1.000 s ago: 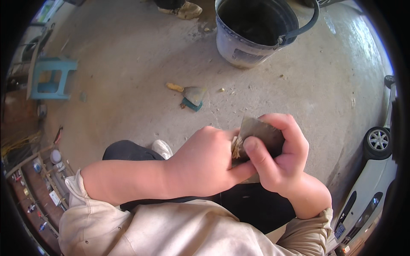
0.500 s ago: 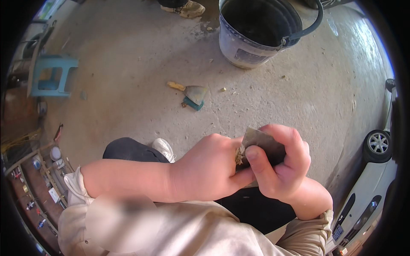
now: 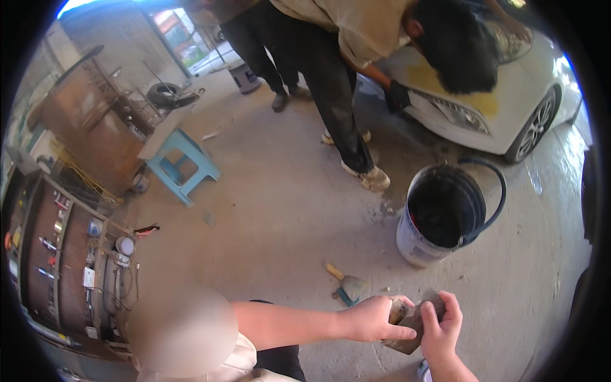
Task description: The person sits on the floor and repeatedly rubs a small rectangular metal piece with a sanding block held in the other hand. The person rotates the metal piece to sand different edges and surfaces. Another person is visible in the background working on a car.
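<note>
Left hand [image 3: 369, 321]: clasps plate [image 3: 414, 321]
Right hand [image 3: 444, 328]: pinches it, thumb uppermost
Plate: between hands, axis roughly 7-to-1 o'clock
Scraper [image 3: 353, 287]: 10 o'clock from hands, left nearer

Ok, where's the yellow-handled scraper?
Head view, low and just right of centre: the scraper lies on the floor beyond the left hand, left of the bucket.
</note>
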`<control>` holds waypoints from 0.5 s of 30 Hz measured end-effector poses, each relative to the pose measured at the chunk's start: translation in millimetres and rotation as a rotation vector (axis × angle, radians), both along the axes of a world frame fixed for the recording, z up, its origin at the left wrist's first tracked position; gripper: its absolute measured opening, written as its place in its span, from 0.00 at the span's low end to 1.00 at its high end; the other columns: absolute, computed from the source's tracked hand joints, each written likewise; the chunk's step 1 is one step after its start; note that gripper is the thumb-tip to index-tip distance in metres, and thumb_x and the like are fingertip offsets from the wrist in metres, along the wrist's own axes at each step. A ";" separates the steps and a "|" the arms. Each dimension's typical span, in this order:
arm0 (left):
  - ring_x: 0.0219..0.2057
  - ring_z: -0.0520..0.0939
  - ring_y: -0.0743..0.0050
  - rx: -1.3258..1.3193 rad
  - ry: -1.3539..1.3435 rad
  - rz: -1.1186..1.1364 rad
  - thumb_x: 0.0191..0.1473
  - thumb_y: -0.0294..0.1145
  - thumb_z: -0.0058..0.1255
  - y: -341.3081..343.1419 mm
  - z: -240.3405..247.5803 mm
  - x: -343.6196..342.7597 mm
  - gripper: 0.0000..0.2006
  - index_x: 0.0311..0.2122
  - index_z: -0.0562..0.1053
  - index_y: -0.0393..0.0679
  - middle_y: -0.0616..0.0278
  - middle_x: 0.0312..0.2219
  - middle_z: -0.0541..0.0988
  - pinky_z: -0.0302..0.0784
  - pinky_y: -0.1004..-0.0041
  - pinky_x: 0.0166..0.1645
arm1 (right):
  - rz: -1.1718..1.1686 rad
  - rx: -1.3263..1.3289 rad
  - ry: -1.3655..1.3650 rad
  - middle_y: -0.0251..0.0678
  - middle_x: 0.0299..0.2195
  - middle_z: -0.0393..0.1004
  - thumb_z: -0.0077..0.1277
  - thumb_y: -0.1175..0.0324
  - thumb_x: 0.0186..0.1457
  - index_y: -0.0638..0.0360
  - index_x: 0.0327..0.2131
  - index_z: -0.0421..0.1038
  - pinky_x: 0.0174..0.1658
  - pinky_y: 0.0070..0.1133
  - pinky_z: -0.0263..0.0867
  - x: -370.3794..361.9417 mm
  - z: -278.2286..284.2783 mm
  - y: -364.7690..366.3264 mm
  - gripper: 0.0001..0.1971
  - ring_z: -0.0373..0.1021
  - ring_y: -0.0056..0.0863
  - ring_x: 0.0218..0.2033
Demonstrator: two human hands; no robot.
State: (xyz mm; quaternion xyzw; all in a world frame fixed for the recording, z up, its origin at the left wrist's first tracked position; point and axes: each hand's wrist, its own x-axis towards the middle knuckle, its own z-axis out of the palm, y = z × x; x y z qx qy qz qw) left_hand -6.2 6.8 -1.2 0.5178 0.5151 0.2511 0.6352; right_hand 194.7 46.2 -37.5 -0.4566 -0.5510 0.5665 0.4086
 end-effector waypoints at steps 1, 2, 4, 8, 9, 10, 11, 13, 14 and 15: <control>0.40 0.79 0.73 -0.011 -0.011 0.005 0.56 0.45 0.62 2.4 4.8 -6.2 0.25 0.51 0.69 0.37 0.58 0.38 0.81 0.74 0.71 0.47 | -0.062 -0.046 0.064 0.26 0.31 0.72 0.55 0.74 0.60 0.64 0.44 0.69 0.38 0.15 0.65 -4.9 6.3 5.8 0.10 0.66 0.14 0.32; 0.41 0.78 0.76 -0.069 -0.091 0.028 0.56 0.41 0.62 0.4 7.0 -12.1 0.24 0.51 0.68 0.38 0.60 0.39 0.80 0.74 0.72 0.48 | -0.119 -0.069 0.079 0.26 0.32 0.72 0.54 0.73 0.61 0.64 0.45 0.69 0.39 0.15 0.65 -5.1 4.8 7.7 0.11 0.66 0.14 0.33; 0.41 0.77 0.76 -0.079 -0.148 0.052 0.55 0.36 0.60 -7.0 -6.5 -21.6 0.23 0.52 0.67 0.38 0.61 0.39 0.79 0.74 0.72 0.48 | -0.212 -0.119 0.141 0.25 0.33 0.71 0.53 0.73 0.62 0.63 0.47 0.68 0.42 0.14 0.64 -1.8 -2.3 12.7 0.12 0.65 0.15 0.35; 0.41 0.76 0.76 -0.085 -0.098 0.045 0.50 0.28 0.54 0.3 -9.2 -31.7 0.23 0.52 0.65 0.37 0.61 0.39 0.77 0.73 0.73 0.47 | -0.216 -0.030 0.212 0.31 0.49 0.69 0.49 0.72 0.63 0.62 0.57 0.63 0.56 0.20 0.58 34.8 -20.3 25.3 0.20 0.65 0.20 0.51; 0.41 0.76 0.77 -0.095 -0.065 0.050 0.50 0.27 0.54 0.3 -10.7 -33.1 0.23 0.52 0.65 0.36 0.61 0.39 0.77 0.73 0.73 0.47 | -0.250 -0.004 0.235 0.31 0.48 0.70 0.49 0.72 0.63 0.62 0.57 0.62 0.55 0.20 0.60 39.2 -24.8 24.8 0.20 0.66 0.20 0.49; 0.42 0.76 0.76 -0.094 -0.039 0.044 0.50 0.28 0.54 1.1 -11.0 -34.9 0.23 0.52 0.65 0.36 0.60 0.39 0.77 0.73 0.73 0.48 | -0.285 0.023 0.260 0.32 0.47 0.70 0.49 0.73 0.62 0.62 0.57 0.62 0.54 0.19 0.61 42.2 -28.5 24.2 0.20 0.67 0.20 0.48; 0.42 0.76 0.75 -0.089 -0.012 0.038 0.51 0.28 0.54 2.0 -11.0 -37.5 0.23 0.52 0.65 0.35 0.59 0.40 0.77 0.73 0.72 0.48 | -0.320 0.052 0.287 0.33 0.47 0.71 0.50 0.74 0.62 0.63 0.56 0.62 0.52 0.19 0.63 42.0 -27.9 25.2 0.20 0.68 0.21 0.46; 0.43 0.76 0.74 -0.079 0.026 0.048 0.53 0.29 0.55 -1.0 -18.5 -41.5 0.23 0.53 0.66 0.34 0.57 0.41 0.78 0.74 0.71 0.49 | -0.221 0.148 0.029 0.41 0.44 0.70 0.51 0.74 0.59 0.65 0.52 0.65 0.46 0.31 0.69 36.6 -7.9 18.1 0.18 0.70 0.33 0.41; 0.44 0.76 0.73 -0.057 0.029 0.054 0.54 0.30 0.55 -0.6 -22.2 -39.0 0.23 0.54 0.66 0.33 0.56 0.42 0.78 0.74 0.70 0.50 | -0.211 0.205 -0.044 0.40 0.46 0.69 0.51 0.73 0.60 0.65 0.54 0.62 0.47 0.31 0.68 39.0 -11.2 14.9 0.20 0.69 0.32 0.43; 0.44 0.77 0.72 -0.035 0.032 0.059 0.55 0.30 0.55 1.3 -23.8 -37.8 0.24 0.54 0.66 0.32 0.54 0.43 0.78 0.74 0.70 0.50 | -0.203 0.262 -0.117 0.39 0.47 0.68 0.51 0.72 0.60 0.65 0.56 0.60 0.48 0.31 0.68 38.5 -13.5 13.6 0.22 0.68 0.30 0.44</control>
